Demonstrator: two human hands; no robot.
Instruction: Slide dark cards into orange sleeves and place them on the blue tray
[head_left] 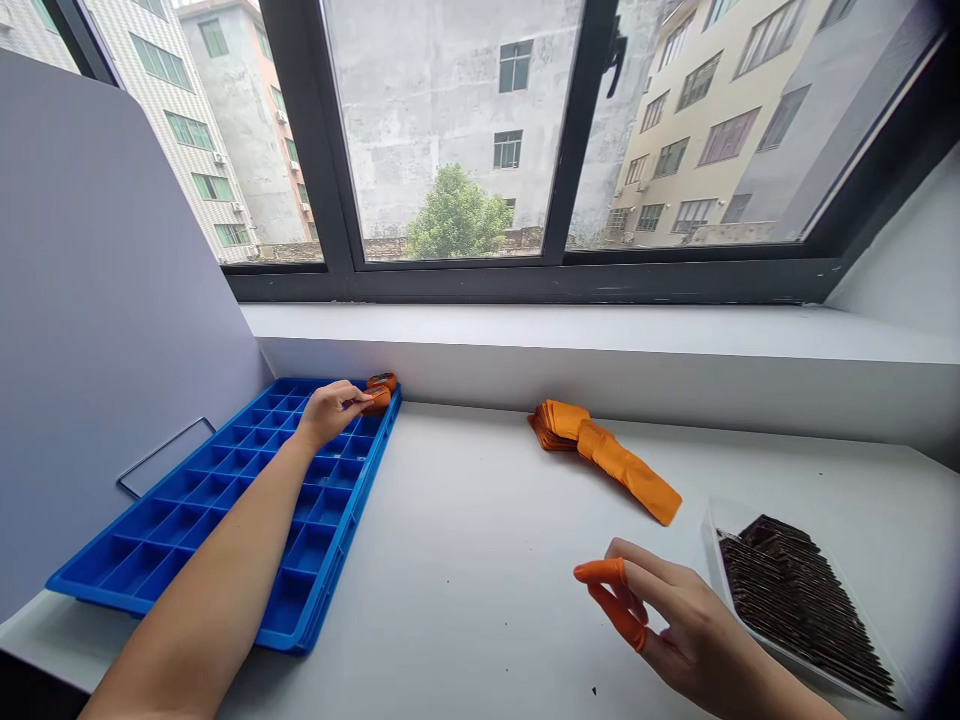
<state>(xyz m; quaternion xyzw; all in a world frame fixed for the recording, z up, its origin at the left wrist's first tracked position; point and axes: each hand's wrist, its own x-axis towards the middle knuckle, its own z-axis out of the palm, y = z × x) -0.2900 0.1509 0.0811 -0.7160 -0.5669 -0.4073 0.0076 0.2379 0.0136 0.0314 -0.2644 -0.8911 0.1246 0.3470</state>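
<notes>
At the far right corner of a blue compartment tray (301,640), my left hand (330,410) pinches a small orange packet (379,398) over a compartment. Just behind it, a second orange packet (382,381) sits in the corner compartment. My right hand (686,620) hovers above the white table with thumb and index finger apart and nothing between them. Orange finger cots (604,572) cover those two fingertips. Beyond the right hand lies a stack of flat orange pouches (562,420), with more pouches (630,472) fanned out in a row toward me.
On the right, a white container (716,570) holds many thin dark brown pieces (802,590) in overlapping rows. A grey panel (112,300) stands at the left, beside a wire handle (165,455). The window ledge (600,330) bounds the table's back.
</notes>
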